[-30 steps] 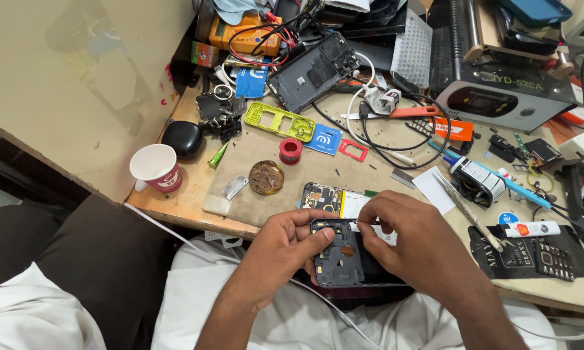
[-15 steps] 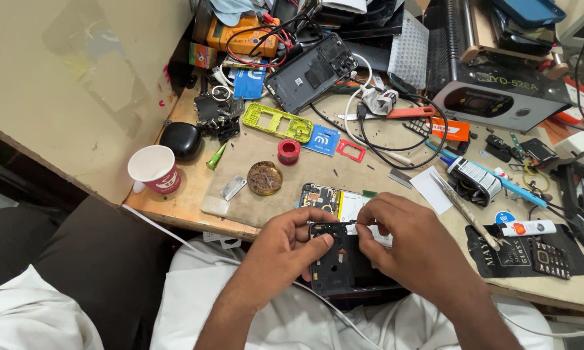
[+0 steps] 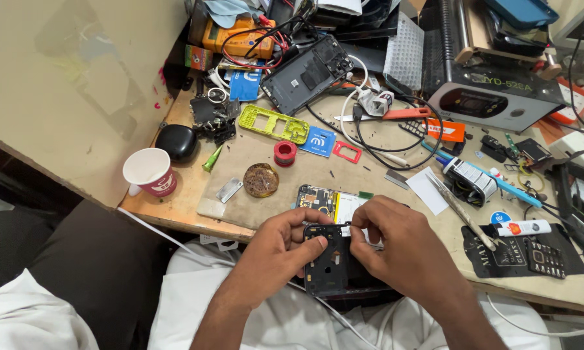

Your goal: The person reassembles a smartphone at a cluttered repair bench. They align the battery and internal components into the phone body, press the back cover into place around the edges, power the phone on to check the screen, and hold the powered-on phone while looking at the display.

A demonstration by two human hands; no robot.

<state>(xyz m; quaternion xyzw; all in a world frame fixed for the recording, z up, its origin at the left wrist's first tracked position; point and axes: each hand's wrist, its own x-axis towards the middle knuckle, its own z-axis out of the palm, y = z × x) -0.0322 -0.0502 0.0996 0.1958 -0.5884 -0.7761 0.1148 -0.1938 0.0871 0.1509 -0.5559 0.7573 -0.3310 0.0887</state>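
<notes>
A black phone frame (image 3: 334, 266), opened and bare inside, is held over my lap at the near edge of the workbench. My left hand (image 3: 280, 246) grips its left side, thumb lying across the top corner. My right hand (image 3: 405, 246) holds the right side, fingertips pinched at the upper edge of the frame. Just beyond my fingers lies an opened phone body (image 3: 331, 201) with a circuit board and a pale battery, partly hidden by my hands.
The bench holds a paper cup (image 3: 151, 172), a yellow-green phone frame (image 3: 274, 123), a red tape roll (image 3: 284, 153), a round brown pad (image 3: 261, 179), a dark back cover (image 3: 307, 74), tangled cables, tweezers (image 3: 457, 209), a keypad phone (image 3: 546, 258) and a grey machine (image 3: 496, 97).
My hands and the black frame stay at the bench's near edge. My right fingers have shifted a little along the frame's top edge.
</notes>
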